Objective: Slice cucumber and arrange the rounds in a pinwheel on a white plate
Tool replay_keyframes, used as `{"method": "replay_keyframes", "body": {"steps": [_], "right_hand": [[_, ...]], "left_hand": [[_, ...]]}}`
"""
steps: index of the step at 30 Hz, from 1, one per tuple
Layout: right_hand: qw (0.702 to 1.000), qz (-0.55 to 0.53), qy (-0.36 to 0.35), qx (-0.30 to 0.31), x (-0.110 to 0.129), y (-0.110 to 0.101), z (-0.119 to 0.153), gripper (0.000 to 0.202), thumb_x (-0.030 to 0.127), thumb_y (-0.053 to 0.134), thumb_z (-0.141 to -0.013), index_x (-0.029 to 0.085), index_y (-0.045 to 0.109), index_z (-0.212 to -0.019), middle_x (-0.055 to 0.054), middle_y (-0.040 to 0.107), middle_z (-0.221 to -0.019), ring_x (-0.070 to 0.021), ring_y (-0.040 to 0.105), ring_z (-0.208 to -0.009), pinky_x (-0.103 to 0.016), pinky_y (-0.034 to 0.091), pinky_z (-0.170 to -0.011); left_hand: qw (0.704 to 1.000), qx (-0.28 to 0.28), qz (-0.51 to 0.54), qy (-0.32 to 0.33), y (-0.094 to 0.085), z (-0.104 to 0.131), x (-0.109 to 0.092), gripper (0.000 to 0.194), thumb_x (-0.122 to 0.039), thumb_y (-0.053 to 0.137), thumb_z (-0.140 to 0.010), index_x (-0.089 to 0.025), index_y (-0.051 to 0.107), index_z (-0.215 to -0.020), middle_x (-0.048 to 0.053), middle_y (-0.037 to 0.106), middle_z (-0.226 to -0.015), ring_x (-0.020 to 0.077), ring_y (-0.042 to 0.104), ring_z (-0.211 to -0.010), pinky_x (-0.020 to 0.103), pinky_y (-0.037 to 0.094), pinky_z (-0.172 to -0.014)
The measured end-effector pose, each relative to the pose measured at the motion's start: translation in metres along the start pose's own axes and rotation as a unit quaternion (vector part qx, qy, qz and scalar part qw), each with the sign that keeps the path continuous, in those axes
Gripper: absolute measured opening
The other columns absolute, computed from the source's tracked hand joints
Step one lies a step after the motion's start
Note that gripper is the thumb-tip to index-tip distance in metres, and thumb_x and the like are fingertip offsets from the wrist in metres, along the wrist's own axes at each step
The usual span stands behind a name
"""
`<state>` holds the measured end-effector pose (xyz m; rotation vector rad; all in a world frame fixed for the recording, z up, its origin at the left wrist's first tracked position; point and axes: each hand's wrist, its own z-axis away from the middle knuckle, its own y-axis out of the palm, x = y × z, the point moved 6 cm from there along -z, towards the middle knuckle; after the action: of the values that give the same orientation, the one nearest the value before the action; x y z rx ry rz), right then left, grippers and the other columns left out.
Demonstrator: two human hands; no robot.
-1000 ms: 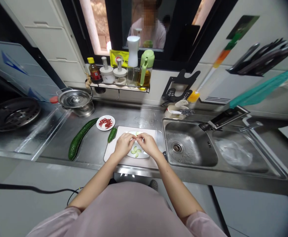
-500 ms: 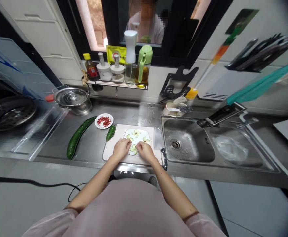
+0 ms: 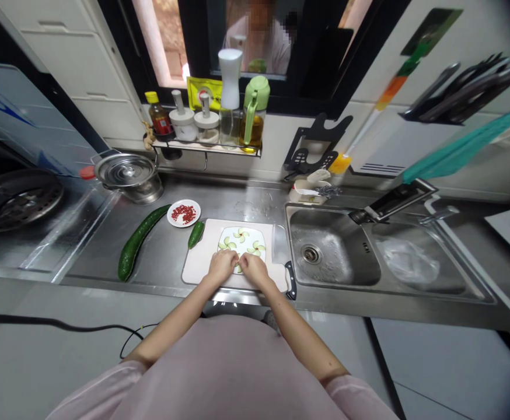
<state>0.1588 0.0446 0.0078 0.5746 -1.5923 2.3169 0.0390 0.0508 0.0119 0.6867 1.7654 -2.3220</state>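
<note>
A white square plate (image 3: 240,248) rests on a pale cutting board (image 3: 196,269). On it, cucumber slices (image 3: 255,249) are laid out in pinwheel shapes with red bits at their centres. Over the plate's near side, my left hand (image 3: 223,266) and my right hand (image 3: 254,270) meet with fingertips pinched. Both work at the nearest pinwheel, which they mostly cover; anything between the fingers is too small to make out. A kitchen knife (image 3: 289,279) with a black handle lies along the board's right edge. A short cucumber piece (image 3: 196,234) sits at the board's upper left.
Left of the board are a long cucumber (image 3: 138,242) and a small white dish (image 3: 170,223) of red bits. A lidded steel pot (image 3: 143,188) stands farther back. The sink (image 3: 334,251) is at right. Above the counter hangs a condiment rack (image 3: 206,147).
My left hand has shifted right and slightly nearer me, closing in on my right hand. The left pinwheel shows more now, while the near one is more covered.
</note>
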Motion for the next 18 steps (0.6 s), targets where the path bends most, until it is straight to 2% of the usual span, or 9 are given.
{"method": "replay_keyframes", "body": {"steps": [18], "right_hand": [[1.0, 0.022, 0.008, 0.01, -0.0034, 0.0053, -0.0061, 0.015, 0.026, 0.049, -0.091, 0.019, 0.062, -0.091, -0.005, 0.068, -0.09, -0.0158, 0.06, -0.081, -0.024, 0.026, -0.059]], "left_hand": [[1.0, 0.017, -0.02, -0.005, 0.009, -0.0069, 0.0006, 0.02, -0.024, 0.048, -0.09, -0.02, 0.067, -0.092, 0.007, 0.067, -0.098, 0.0218, 0.057, -0.1, 0.033, 0.039, -0.086]]}}
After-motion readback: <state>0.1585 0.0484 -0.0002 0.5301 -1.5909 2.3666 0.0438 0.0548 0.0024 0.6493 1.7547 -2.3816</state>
